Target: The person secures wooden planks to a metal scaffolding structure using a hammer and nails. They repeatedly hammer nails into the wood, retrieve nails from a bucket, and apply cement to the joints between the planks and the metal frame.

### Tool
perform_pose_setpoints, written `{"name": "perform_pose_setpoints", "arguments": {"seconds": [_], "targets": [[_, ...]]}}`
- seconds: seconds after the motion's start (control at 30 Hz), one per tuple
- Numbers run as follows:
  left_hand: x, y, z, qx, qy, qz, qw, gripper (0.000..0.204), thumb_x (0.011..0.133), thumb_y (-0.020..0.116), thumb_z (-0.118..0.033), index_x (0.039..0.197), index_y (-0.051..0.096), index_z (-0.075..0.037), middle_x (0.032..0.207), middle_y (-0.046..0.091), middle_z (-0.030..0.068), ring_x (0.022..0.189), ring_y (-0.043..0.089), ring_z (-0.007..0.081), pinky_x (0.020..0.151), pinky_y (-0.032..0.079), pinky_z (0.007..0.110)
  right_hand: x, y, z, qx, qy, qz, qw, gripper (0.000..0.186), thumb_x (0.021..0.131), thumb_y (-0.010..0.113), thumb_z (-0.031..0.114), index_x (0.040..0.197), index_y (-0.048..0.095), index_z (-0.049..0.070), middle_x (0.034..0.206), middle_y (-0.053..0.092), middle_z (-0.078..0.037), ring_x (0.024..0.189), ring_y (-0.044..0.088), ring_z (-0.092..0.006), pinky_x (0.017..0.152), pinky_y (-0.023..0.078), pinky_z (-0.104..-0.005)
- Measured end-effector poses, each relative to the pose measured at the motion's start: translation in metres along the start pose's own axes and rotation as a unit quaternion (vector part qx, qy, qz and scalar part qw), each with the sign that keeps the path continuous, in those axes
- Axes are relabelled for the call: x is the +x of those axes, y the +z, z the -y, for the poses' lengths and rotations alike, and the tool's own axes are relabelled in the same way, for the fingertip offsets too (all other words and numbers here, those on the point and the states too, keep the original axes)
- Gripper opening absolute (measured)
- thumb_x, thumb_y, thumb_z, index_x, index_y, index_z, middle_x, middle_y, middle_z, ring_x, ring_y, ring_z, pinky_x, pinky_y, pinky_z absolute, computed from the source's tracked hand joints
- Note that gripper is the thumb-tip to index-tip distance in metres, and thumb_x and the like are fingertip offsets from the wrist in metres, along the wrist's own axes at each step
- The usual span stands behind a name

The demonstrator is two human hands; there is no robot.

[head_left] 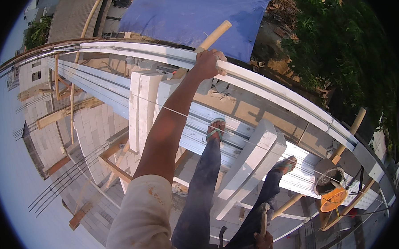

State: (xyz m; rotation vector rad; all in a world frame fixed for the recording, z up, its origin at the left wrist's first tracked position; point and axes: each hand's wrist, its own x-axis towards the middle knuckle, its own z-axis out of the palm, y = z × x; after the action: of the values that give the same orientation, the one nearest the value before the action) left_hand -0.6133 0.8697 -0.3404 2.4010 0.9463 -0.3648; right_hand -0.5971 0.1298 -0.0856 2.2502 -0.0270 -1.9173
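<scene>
Gripping the rail [269, 84], the left hand [210, 64] curls firmly over it, while the right hand [264, 243], well back from the rail, closes around a tool [264, 214]. A bucket [327, 174] sits near the rail's right end; a blue tarp [195, 18] spreads beyond it.

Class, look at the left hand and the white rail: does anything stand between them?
Nothing visible does: the person's left hand is closed over the white rail, touching it. The bamboo pole shows beside the hand, not between the two.
</scene>
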Motion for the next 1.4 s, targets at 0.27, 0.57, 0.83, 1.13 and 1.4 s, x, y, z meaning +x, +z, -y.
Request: {"name": "perform_pose_setpoints", "arguments": {"seconds": [0.27, 0.57, 0.83, 1.13, 1.4], "targets": [[-0.116, 0.060, -0.115, -0.060, 0.069, -0.153, 0.984, 0.059, 0.088, 0.077, -0.010, 0.139, 0.050, 0.002, 0.137, 0.053, 0.0230, 0.130, 0.052, 0.0381, 0.107, 0.042, 0.048, 0.005, -0.051, 0.035, 0.343, -0.043, -0.034, 0.938, 0.031, 0.084, 0.069, 0.020, 0.097, 0.057, -0.006, 0.063, 0.060, -0.009, 0.049, 0.062, -0.0196, 0.046, 0.050, -0.0340], [-0.322, 0.180, -0.387, -0.457, -0.368, 0.442, 0.679, 0.048, 0.105, 0.060, -0.034, 0.134, 0.051, 0.003, 0.108, 0.064, 0.0142, 0.096, 0.070, 0.0264, 0.077, 0.060, 0.038, 0.050, 0.028, 0.069, 0.360, -0.126, 0.024, 0.924, 0.058, 0.091, 0.065, 0.040, 0.125, 0.047, -0.003, 0.108, 0.066, -0.028, 0.094, 0.072, -0.0370, 0.076, 0.057, -0.0488], [-0.322, 0.204, -0.384, -0.330, -0.474, 0.334, 0.745, 0.017, 0.101, 0.062, -0.020, 0.098, 0.055, -0.005, 0.075, 0.052, 0.0025, 0.059, 0.053, 0.0145, 0.053, 0.050, 0.031, 0.107, -0.040, -0.042, 0.773, -0.183, 0.206, 0.572, 0.037, 0.104, 0.062, 0.033, 0.122, 0.064, 0.001, 0.097, 0.071, -0.012, 0.083, 0.073, -0.0179, 0.072, 0.060, -0.0281], [-0.326, 0.201, -0.428, -0.094, -0.453, 0.457, 0.760, 0.018, 0.100, 0.058, -0.020, 0.101, 0.056, -0.002, 0.074, 0.052, 0.0040, 0.058, 0.051, 0.0156, 0.053, 0.050, 0.032, 0.356, -0.183, -0.348, 0.635, 0.053, -0.402, 0.658, 0.031, 0.098, 0.068, 0.032, 0.101, 0.072, 0.001, 0.083, 0.071, -0.016, 0.074, 0.068, -0.0266, 0.070, 0.053, -0.0418], [-0.325, 0.255, -0.466, -0.035, -0.422, 0.437, 0.793, 0.019, 0.100, 0.058, -0.020, 0.105, 0.054, -0.002, 0.077, 0.052, 0.0043, 0.059, 0.052, 0.0152, 0.053, 0.050, 0.032, 0.506, -0.280, -0.462, 0.407, 0.084, -0.541, 0.731, 0.021, 0.092, 0.065, 0.024, 0.097, 0.074, 0.006, 0.091, 0.073, -0.021, 0.085, 0.070, -0.0412, 0.075, 0.055, -0.0506]]}}
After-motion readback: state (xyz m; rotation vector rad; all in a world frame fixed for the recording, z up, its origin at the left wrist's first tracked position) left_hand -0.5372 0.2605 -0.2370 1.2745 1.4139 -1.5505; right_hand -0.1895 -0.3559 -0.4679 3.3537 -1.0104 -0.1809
